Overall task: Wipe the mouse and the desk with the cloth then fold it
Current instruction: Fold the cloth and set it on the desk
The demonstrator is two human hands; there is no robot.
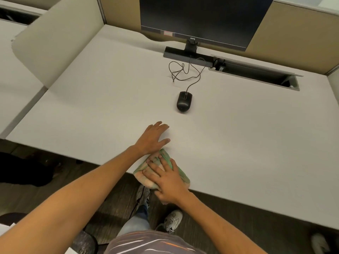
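A green and peach cloth [180, 174] lies folded into a small bundle at the front edge of the white desk [238, 143]. My right hand [166, 177] presses flat on top of the cloth, fingers spread. My left hand [153, 138] rests flat on the desk just beyond the cloth, its heel touching the cloth's far corner. A black wired mouse [184, 101] sits on the desk further back, apart from both hands, its cable looping toward the monitor.
A black monitor [201, 17] on a stand stands at the back. An open cable tray [256, 74] is cut into the desk at the back right. Beige partitions [55, 39] wall the left and back. My legs and shoes show below the desk edge.
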